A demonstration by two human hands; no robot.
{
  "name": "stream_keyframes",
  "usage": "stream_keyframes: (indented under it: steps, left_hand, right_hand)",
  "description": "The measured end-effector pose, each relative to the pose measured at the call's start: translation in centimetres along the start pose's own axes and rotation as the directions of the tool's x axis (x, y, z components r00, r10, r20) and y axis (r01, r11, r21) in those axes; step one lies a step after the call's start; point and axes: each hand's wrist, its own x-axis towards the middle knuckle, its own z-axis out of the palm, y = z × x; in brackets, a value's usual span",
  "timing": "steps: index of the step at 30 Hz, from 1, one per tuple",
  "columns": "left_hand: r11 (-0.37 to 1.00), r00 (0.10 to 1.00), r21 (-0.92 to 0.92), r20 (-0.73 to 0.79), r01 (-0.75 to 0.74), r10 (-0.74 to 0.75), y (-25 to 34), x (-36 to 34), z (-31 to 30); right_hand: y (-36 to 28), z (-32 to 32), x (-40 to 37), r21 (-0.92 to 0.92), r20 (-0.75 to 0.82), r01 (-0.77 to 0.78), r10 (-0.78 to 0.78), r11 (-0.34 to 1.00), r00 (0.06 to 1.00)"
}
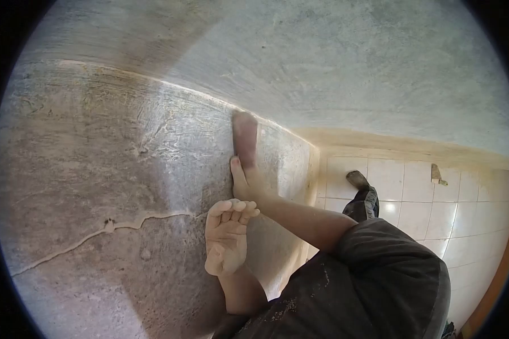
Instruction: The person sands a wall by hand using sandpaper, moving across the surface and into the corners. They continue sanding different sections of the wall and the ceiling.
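My right hand (247, 183) grips a reddish-brown flat, block-like piece (245, 137). Motion blurs it, so its exact kind cannot be made out. The piece lies against the rough grey plastered surface (175, 141), its far end close to the pale seam where this surface meets another one. My thumb runs along its left side. Lower down, my left hand (227, 237) is raised with its palm toward me, fingers loosely bent and thumb apart. It holds nothing and looks dusty.
A jagged crack (110, 227) crosses the surface at the lower left. Beyond the seam rises a smoother grey-green wall (390, 68). White floor tiles (415, 217) lie at the right, with my foot (357, 179) on them and a small brownish scrap (436, 174) near the wall.
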Motion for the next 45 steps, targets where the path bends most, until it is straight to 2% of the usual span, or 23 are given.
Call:
stream_keyframes:
  steps: [1,3,5,8,10,11,12,13,16,18,20,22,24,25,27,29,31,34,36,38,40,43,45]
  left_hand:
    - [1.0,1.0,-0.002,-0.028,0.013,-0.013,-0.2,0.0,0.1]
    - [0.999,0.997,-0.004,-0.076,0.034,-0.034,-0.5,0.2,0.1]
    - [0.999,0.996,0.008,-0.079,0.033,-0.032,-0.5,0.3,-0.1]
    - [1.0,0.997,0.006,-0.075,0.011,-0.011,0.2,0.3,0.6]
    - [1.0,0.998,0.013,-0.061,-0.022,0.022,1.0,0.4,1.5]
    - [0.999,0.998,0.026,-0.049,-0.041,0.042,1.6,0.5,2.0]
    - [0.997,0.997,0.043,-0.039,-0.065,0.066,2.2,0.5,2.5]
    - [0.994,0.995,0.057,-0.023,-0.096,0.098,2.8,0.6,3.1]
    - [0.98,0.985,0.1,0.01,-0.171,0.171,2.5,1.3,4.7]
    - [0.973,0.98,0.122,-0.003,-0.197,0.199,1.9,1.7,6.0]
    - [0.968,0.972,0.13,-0.071,-0.215,0.225,1.6,1.4,6.8]
    - [0.961,0.962,0.132,-0.093,-0.243,0.256,1.6,1.2,7.1]
    - [0.953,0.956,0.127,-0.071,-0.275,0.286,1.4,1.1,6.5]
    - [0.944,0.948,0.134,-0.063,-0.303,0.313,1.6,1.1,6.6]
    - [0.925,0.93,0.142,-0.05,-0.353,0.363,1.2,1.3,6.7]
    - [0.892,0.903,0.187,-0.044,-0.412,0.427,1.6,1.5,7.5]
    - [0.871,0.886,0.218,-0.052,-0.441,0.461,4.7,3.9,9.7]
    - [0.826,0.845,0.244,-0.046,-0.508,0.533,6.2,5.0,9.6]
    - [0.809,0.83,0.266,-0.051,-0.525,0.555,6.0,4.9,9.4]
    - [0.811,0.829,0.24,-0.042,-0.534,0.558,5.8,4.5,9.4]
    - [0.802,0.817,0.243,-0.06,-0.546,0.574,5.4,4.5,9.4]
    - [0.771,0.79,0.337,-0.114,-0.54,0.603,5.7,4.4,10.1]
    - [0.695,0.743,0.484,-0.128,-0.532,0.657,7.2,5.7,11.9]
  right_hand:
    - [0.1,-1.5,-0.9,0.07,0.105,-0.112,0.104,0.991,0.989]
    - [3.9,-2.0,-1.5,0.219,0.121,-0.173,0.15,0.96,0.981]
    - [13.3,0.4,-0.3,0.369,-0.076,-0.024,0.056,0.929,0.996]
    - [7.1,-0.7,0.7,0.226,0.088,-0.406,0.396,0.886,0.914]
    - [-0.5,0.3,1.7,0.231,-0.053,0.023,-0.011,0.973,0.999]
    - [-4.7,1.2,2.2,0.22,-0.119,0.248,-0.227,0.943,0.967]
    - [-8.3,1.3,2.6,0.201,-0.18,0.462,-0.431,0.864,0.884]
    - [-11.3,0.6,3.3,0.17,-0.157,0.582,-0.562,0.795,0.812]
    - [-12.9,-1.7,7.7,0.073,-0.101,0.835,-0.829,0.545,0.55]
    - [-10.5,-4.2,10.3,0.051,-0.066,0.928,-0.926,0.368,0.371]
    - [-6.0,-7.8,9.5,0.051,0.246,0.849,-0.831,0.525,0.499]
    - [-0.2,-10.0,6.8,-0.097,0.366,0.757,-0.685,0.646,0.631]
    - [-1.2,-9.3,6.8,-0.117,0.399,0.805,-0.715,0.582,0.574]
    - [-2.6,-9.0,6.7,-0.116,0.416,0.824,-0.726,0.555,0.548]
    - [-7.7,-5.7,9.2,0.034,0.303,0.957,-0.916,0.288,0.265]
    - [-17.2,-5.0,9.6,0.076,0.096,0.988,-0.987,0.133,0.126]
    - [-27.4,-5.7,11.3,-0.031,0.159,0.996,-0.983,0.087,0.091]
    - [-28.9,-5.1,12.3,-0.039,0.123,0.999,-0.992,0.037,0.042]
    - [-24.3,-5.5,12.2,0.079,0.153,0.994,-0.986,0.072,0.059]
    - [-16.8,-7.4,11.1,0.054,0.192,0.986,-0.971,0.157,0.144]
    - [-10.1,-10.1,9.3,-0.123,0.48,0.949,-0.82,0.291,0.313]
    - [-14.8,-9.2,9.1,0.011,0.348,0.954,-0.895,0.3,0.278]
    - [-24.0,-8.0,9.7,0.185,0.249,0.944,-0.943,0.271,0.222]
